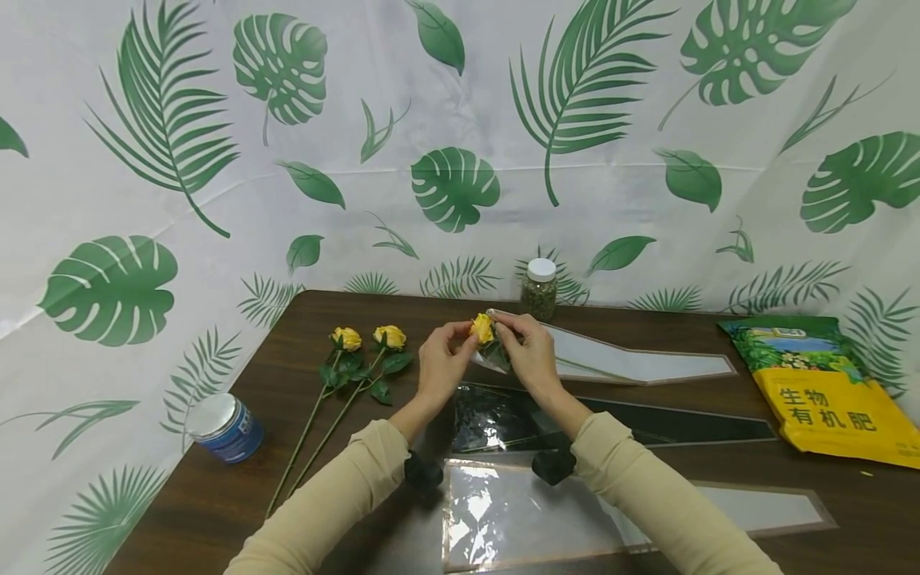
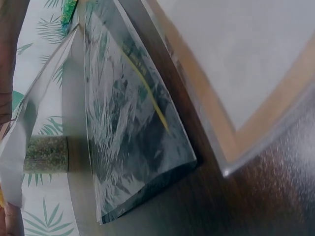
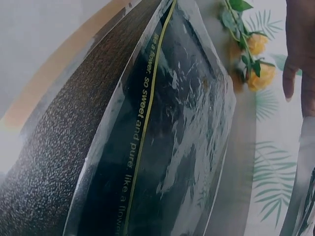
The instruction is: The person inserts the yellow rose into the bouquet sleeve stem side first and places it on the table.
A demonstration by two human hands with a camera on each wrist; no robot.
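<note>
A yellow rose (image 1: 482, 328) is at the mouth of a white, tapering flower sleeve (image 1: 647, 363), its stem showing along the sleeve in the head view. My left hand (image 1: 442, 359) pinches the rose head from the left with thumb and forefinger, close to the sleeve's edge. On the other side, my right hand (image 1: 532, 351) grips the sleeve's rim by the flower. In the left wrist view the raised sleeve (image 2: 22, 128) shows edge-on at the left. A black flower sleeve (image 1: 517, 419), with printed lettering in the right wrist view, lies below both hands.
Two yellow roses (image 1: 366, 363) with long stems lie left of my hands. Nearer me is another white sleeve (image 1: 517, 511). A blue tin (image 1: 226, 429) stands at the left, a white-lidded jar (image 1: 540, 289) behind, and a yellow-green fertilizer bag (image 1: 834, 391) at the right.
</note>
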